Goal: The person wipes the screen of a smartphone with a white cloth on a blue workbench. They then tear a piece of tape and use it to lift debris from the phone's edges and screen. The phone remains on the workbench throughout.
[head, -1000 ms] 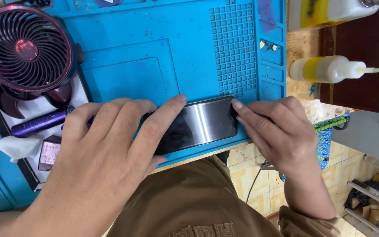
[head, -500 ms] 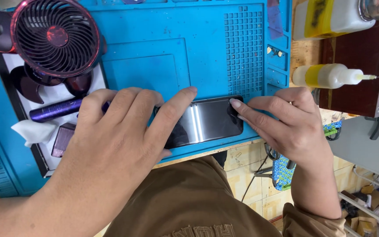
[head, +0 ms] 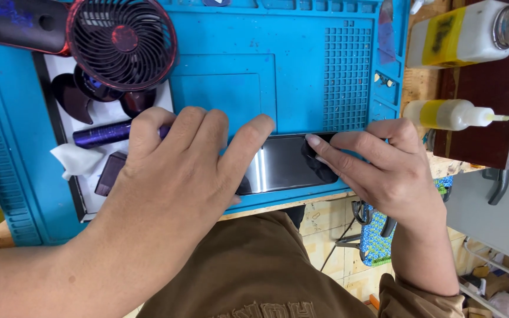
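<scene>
Blue repair mat (head: 219, 47) on the surface, phone (head: 281, 168) near its edge.
Left hand (head: 189, 171) presses flat; right hand (head: 378, 171), now pinching a dark cloth (head: 316, 165), wipes the glass.

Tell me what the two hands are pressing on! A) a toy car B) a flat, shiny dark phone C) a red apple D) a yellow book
B: the left hand and the right hand both rest on a flat, shiny dark phone lying on the blue work mat, and the right fingers press a small dark cloth onto it.
</scene>
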